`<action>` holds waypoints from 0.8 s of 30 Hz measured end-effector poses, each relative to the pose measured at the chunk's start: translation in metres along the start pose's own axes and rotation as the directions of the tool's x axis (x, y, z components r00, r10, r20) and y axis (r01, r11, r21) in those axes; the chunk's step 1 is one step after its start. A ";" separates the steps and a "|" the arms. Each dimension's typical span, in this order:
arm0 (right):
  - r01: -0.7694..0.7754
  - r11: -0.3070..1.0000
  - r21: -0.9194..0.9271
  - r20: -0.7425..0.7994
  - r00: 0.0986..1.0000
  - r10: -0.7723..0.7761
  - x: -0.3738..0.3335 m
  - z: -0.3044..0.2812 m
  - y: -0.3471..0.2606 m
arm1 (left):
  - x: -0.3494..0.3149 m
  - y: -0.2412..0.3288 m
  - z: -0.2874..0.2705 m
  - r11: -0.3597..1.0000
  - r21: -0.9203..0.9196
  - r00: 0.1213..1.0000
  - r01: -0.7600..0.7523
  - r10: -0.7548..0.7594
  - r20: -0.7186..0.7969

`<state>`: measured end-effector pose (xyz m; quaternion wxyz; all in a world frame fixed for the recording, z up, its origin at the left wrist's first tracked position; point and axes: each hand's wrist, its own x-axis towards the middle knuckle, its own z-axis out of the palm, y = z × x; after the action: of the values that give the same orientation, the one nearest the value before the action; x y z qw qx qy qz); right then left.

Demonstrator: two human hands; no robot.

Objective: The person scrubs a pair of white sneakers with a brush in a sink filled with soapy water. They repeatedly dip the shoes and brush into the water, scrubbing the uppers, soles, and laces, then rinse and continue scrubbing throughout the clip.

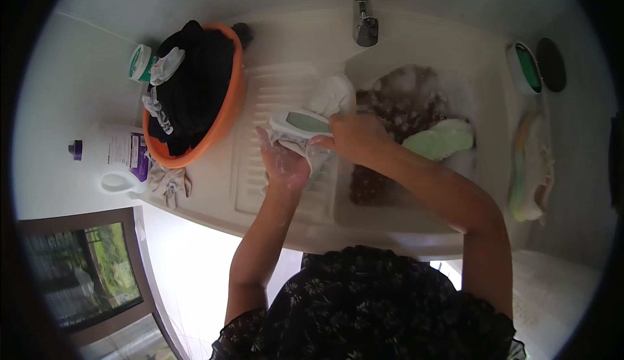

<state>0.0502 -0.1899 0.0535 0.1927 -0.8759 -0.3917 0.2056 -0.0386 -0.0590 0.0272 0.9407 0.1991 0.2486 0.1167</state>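
My right hand [356, 140] is closed round a scrub brush [305, 123] with a white body and a grey-green top. The brush presses on a wet white cloth [317, 154], its bristles mostly hidden. Under the cloth, my left hand [285, 165] is palm up, wet with suds, and holds it; some of its fingers are hidden. Both hands are over the ribbed washboard [250, 165] of a pale laundry sink. Just beyond the brush lies a bunched white cloth [333, 94] at the basin's edge.
Dark, foamy contents [406, 90] and a light green item [439, 140] are in the basin under a tap [365, 31]. An orange tub [239, 80] of dark clothes and a white jug [107, 158] stand left. A green-bristled brush [526, 68] lies right.
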 end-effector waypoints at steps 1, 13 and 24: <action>-0.066 0.998 -0.010 -0.026 0.998 0.065 0.011 -0.010 0.022 | -0.001 0.003 0.002 0.990 -0.110 0.995 0.086 -0.079 0.065; -0.143 0.990 0.012 -0.167 0.976 0.143 0.003 0.005 0.061 | -0.002 0.008 -0.005 0.979 -0.129 0.963 0.155 -0.121 0.241; -0.085 0.996 0.015 -0.192 0.978 0.086 -0.014 -0.008 0.062 | 0.002 0.010 -0.002 0.989 -0.090 0.988 0.117 -0.106 0.112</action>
<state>0.0834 -0.2403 0.0319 0.2235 -0.9071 -0.3324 0.1294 -0.0392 -0.0493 0.0293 0.9662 0.1454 0.2028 0.0648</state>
